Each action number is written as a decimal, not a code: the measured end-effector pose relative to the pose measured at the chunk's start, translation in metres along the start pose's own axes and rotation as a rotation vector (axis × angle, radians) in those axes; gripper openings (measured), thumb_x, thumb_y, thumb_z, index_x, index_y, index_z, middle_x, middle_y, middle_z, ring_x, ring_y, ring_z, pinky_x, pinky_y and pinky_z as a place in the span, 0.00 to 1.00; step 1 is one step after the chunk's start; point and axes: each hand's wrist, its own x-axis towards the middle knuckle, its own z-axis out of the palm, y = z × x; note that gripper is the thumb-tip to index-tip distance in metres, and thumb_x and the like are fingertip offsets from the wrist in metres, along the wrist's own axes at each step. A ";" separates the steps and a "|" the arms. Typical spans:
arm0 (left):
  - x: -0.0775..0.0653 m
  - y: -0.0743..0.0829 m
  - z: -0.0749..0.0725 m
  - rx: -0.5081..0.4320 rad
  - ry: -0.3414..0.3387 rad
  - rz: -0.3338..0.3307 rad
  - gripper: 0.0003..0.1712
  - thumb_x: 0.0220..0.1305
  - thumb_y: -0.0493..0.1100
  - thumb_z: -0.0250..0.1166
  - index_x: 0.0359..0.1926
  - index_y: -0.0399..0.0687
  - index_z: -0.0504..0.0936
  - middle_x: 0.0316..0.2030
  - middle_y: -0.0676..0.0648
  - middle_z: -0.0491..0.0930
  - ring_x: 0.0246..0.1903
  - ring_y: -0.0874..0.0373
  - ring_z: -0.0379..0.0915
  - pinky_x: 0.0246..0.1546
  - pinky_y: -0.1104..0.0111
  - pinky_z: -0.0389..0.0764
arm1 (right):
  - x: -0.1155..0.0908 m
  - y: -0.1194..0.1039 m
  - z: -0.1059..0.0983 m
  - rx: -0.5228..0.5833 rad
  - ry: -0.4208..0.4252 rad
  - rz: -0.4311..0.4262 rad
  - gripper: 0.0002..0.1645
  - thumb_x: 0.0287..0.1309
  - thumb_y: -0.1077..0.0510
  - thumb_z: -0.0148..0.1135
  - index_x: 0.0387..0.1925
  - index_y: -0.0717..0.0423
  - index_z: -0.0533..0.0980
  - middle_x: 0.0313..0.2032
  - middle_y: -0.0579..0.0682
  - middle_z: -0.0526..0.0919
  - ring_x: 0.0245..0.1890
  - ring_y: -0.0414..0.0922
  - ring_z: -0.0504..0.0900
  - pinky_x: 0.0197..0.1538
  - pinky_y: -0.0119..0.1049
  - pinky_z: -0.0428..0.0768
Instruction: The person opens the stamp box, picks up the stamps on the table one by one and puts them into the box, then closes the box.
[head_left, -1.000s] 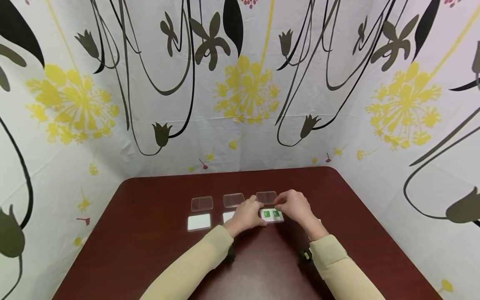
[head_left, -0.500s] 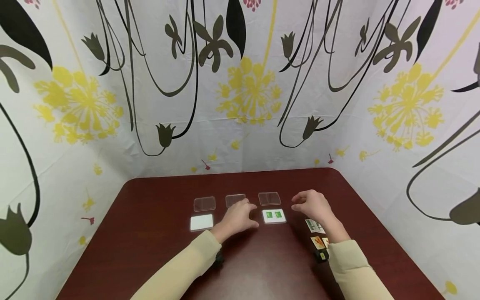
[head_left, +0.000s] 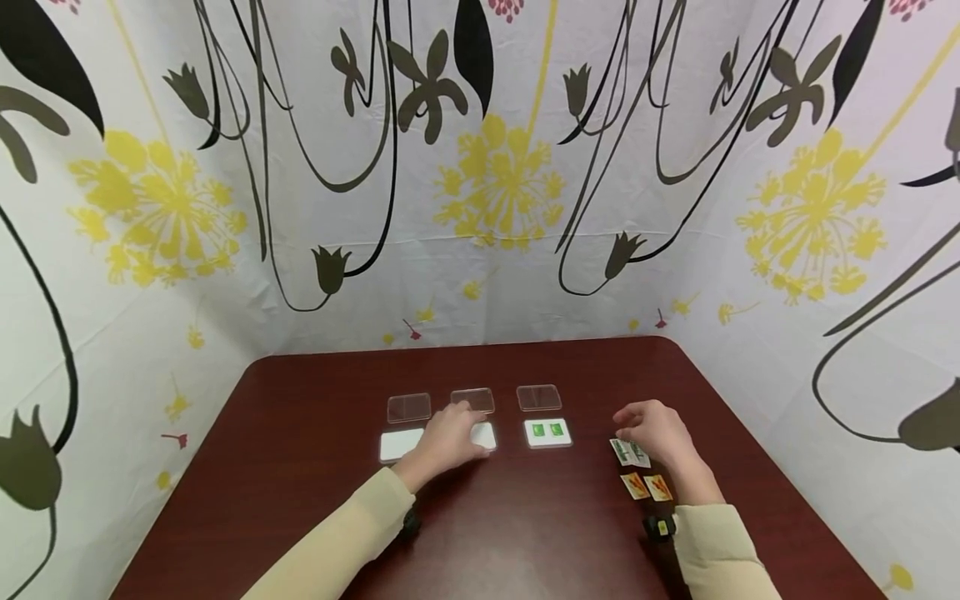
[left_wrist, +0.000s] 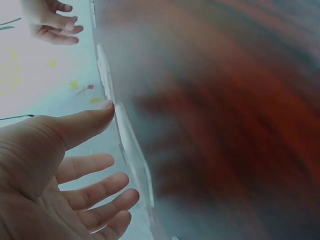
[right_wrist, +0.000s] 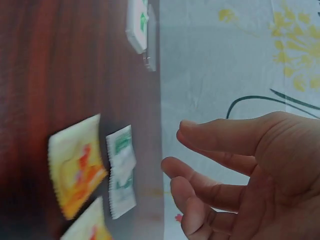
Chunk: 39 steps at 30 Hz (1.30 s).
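Beneath both hands spreads a glossy, dark red, wood-grained table (head_left: 525, 542). At its right, the right hand (head_left: 658, 435) has just shifted outward, and the left hand (head_left: 447, 437) has drawn leftward, baring part of the middle white rectangular box (head_left: 485, 437). Both hands are empty and well apart, the left with thumb and fingers spread, the right loosely bent. Between them, the right-end white rectangular box (head_left: 547, 443), bearing two small green squares (head_left: 538, 430), lies free of either; that suggests work on it has paused or finished. Its long axis runs crosswise, from left hand toward right. Beyond it sits a clear rectangular plastic lid (head_left: 538, 398), also crosswise. Just under the right hand lie two slim green-and-white packets (head_left: 622, 452), long axes running away from the person, near ends slanting right; nearer its wrist, two orange-and-yellow packets (head_left: 634, 486) slant likewise.
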 end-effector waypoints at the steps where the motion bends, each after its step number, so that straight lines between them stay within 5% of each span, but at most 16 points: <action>1: -0.002 -0.002 0.000 0.002 0.000 -0.002 0.33 0.49 0.56 0.80 0.54 0.44 0.86 0.41 0.46 0.79 0.39 0.49 0.77 0.36 0.57 0.80 | -0.001 0.002 0.002 -0.010 -0.003 0.004 0.14 0.57 0.59 0.71 0.45 0.57 0.85 0.37 0.52 0.86 0.34 0.48 0.82 0.32 0.45 0.78; 17: -0.014 -0.022 0.000 0.031 -0.024 -0.033 0.37 0.49 0.56 0.80 0.58 0.44 0.84 0.45 0.44 0.80 0.43 0.48 0.76 0.44 0.53 0.79 | -0.010 0.000 0.023 -0.127 0.044 0.012 0.05 0.50 0.66 0.70 0.30 0.55 0.83 0.27 0.48 0.79 0.23 0.47 0.74 0.24 0.42 0.70; 39: -0.016 -0.030 -0.006 0.050 -0.057 -0.042 0.33 0.50 0.56 0.80 0.53 0.42 0.87 0.36 0.47 0.80 0.33 0.53 0.74 0.35 0.59 0.76 | -0.005 0.007 0.026 -0.073 0.046 -0.023 0.06 0.48 0.67 0.73 0.25 0.57 0.82 0.24 0.48 0.79 0.23 0.46 0.75 0.28 0.42 0.75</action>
